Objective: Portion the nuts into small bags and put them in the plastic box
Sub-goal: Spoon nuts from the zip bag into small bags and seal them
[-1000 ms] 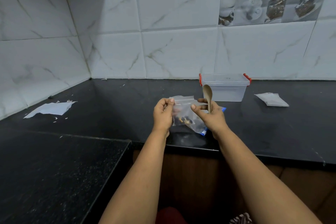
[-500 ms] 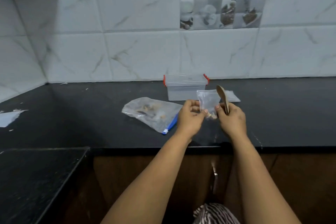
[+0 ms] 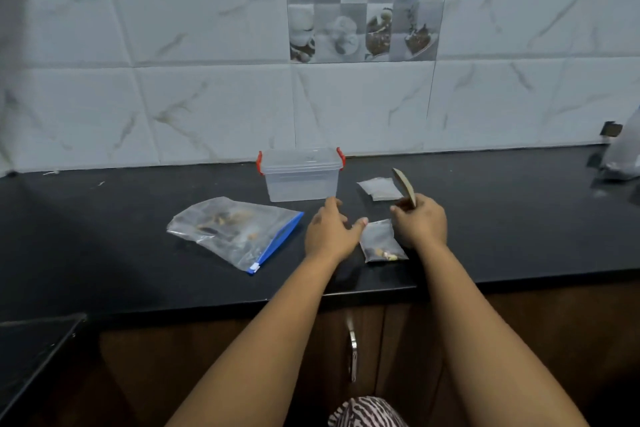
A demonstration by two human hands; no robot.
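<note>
A small clear bag (image 3: 380, 244) with a few nuts at its bottom lies flat on the black counter (image 3: 519, 225) between my hands. My left hand (image 3: 330, 232) hovers just left of it with relaxed fingers, holding nothing. My right hand (image 3: 420, 224) grips a wooden spoon (image 3: 405, 187) that points up and away. The large zip bag of nuts (image 3: 232, 230) with a blue seal lies to the left. Behind my hands stands the clear plastic box (image 3: 300, 175), its lid on and fitted with red clips.
Spare small bags (image 3: 379, 188) lie in a little stack right of the box. A clear bag or bottle (image 3: 621, 156) stands at the far right by the tiled wall. The counter's front edge runs just below my wrists, with a cupboard handle (image 3: 352, 350) underneath.
The small bag was held up between both hands; it now lies on the counter and my left hand has let go. The camera view has swung to the right.
</note>
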